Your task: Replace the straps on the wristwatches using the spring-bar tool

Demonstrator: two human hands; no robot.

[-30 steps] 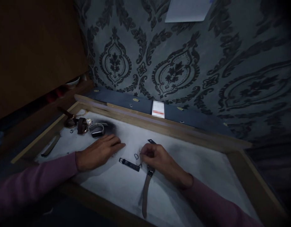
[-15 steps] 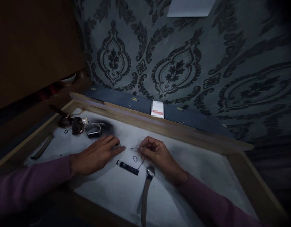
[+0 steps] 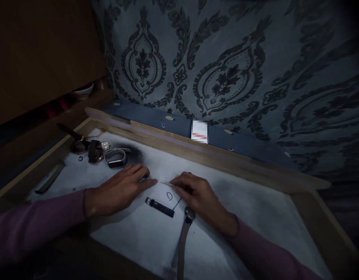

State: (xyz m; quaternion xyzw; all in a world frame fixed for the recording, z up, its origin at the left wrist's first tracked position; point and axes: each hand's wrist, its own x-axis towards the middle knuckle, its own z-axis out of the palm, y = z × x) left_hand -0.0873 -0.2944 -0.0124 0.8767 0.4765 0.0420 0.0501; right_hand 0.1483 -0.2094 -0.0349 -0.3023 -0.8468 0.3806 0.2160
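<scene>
My left hand (image 3: 118, 190) rests palm down on the white sheet, one digit stretched right, the other fingers bent and apart from it. Between the fingertips of my right hand (image 3: 197, 192) is a thin pointed metal tool (image 3: 164, 182); its tip is close to the stretched left digit, and whether they touch is unclear. Below the hands lies a short black buckled watch strap (image 3: 159, 206), with a small dark loop (image 3: 169, 196) above it. Beside my right hand is a round watch (image 3: 190, 212) with one long strap running toward me. A thin dark rod (image 3: 176, 203) lies near the black strap.
A wooden-rimmed tray (image 3: 284, 186) surrounds the white work surface. At its back left are several watches, including a rectangular one (image 3: 115, 158) and a brown-strapped one (image 3: 95, 151). A loose strap (image 3: 51, 177) lies at left. A small white packet (image 3: 199, 131) stands behind the rim.
The tool's tip has come closer to my left hand's stretched digit. My right hand has turned slightly more palm down. The view has shifted a little.
</scene>
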